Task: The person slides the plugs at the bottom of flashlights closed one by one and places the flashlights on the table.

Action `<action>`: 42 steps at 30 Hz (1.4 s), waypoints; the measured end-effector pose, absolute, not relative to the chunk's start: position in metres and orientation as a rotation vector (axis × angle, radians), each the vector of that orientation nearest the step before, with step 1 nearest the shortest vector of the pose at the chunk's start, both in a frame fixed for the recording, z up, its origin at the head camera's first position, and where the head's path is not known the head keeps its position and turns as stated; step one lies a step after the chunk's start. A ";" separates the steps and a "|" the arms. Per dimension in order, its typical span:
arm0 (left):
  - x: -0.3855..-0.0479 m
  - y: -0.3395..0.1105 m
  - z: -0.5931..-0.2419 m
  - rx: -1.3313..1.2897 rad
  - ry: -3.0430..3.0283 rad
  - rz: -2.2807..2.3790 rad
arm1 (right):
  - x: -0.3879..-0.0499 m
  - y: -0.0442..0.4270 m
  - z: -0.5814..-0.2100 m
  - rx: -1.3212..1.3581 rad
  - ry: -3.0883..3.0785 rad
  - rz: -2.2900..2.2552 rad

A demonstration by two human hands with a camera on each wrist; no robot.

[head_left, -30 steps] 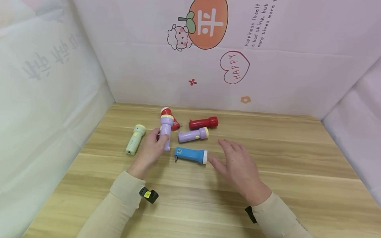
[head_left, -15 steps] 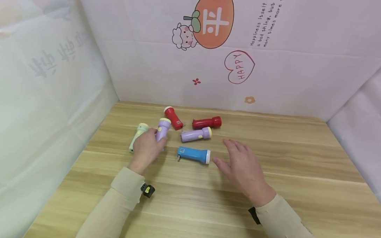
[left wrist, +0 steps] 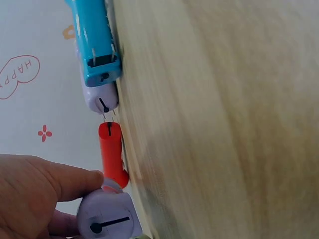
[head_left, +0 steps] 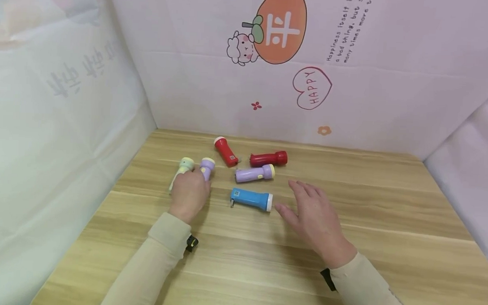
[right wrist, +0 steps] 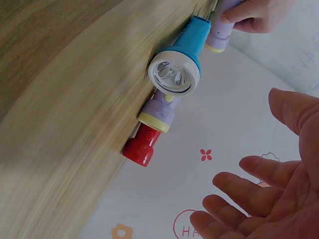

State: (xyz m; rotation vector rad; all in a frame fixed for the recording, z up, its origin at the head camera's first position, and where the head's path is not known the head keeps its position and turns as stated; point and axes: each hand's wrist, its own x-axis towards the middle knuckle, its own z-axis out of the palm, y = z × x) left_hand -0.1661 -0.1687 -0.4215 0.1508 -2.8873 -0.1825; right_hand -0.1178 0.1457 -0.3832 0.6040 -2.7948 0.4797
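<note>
Flashlight in purple (head_left: 206,168): over the left part of the table (head_left: 232,260), just beside the mint green flashlight (head_left: 182,169), wide yellow-rimmed front toward the back wall (head_left: 197,97); cannot tell if it touches the wood
Left hand (head_left: 190,193): pinching the purple body, thumb on one side and fingers curled on the other
Right hand (head_left: 316,218): fingers spread, holding nothing, near the white front of the blue flashlight (head_left: 250,199)
Feel: likely light and stiff, like hard plastic; the smooth sides might slip a bit, and the front could crack in a fall
Good hold: the thin middle, away from the wide front
Neighbors: second purple flashlight (head_left: 253,174) just beside the dark red flashlight (head_left: 269,159), bright red flashlight (head_left: 226,152) farther left
</note>
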 end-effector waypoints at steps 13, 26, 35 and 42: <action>-0.169 -0.167 -0.425 0.219 -2.956 -0.137 | -0.117 0.147 -0.384 0.590 -2.803 0.454; -0.170 -0.170 -0.425 0.226 -2.945 -0.181 | -0.118 0.147 -0.384 0.607 -2.783 0.453; -0.171 -0.183 -0.409 0.112 -3.055 -0.262 | -0.118 0.146 -0.383 0.598 -2.797 0.486; -0.178 -0.196 -0.407 0.117 -3.112 -0.329 | -0.118 0.147 -0.382 0.609 -2.808 0.488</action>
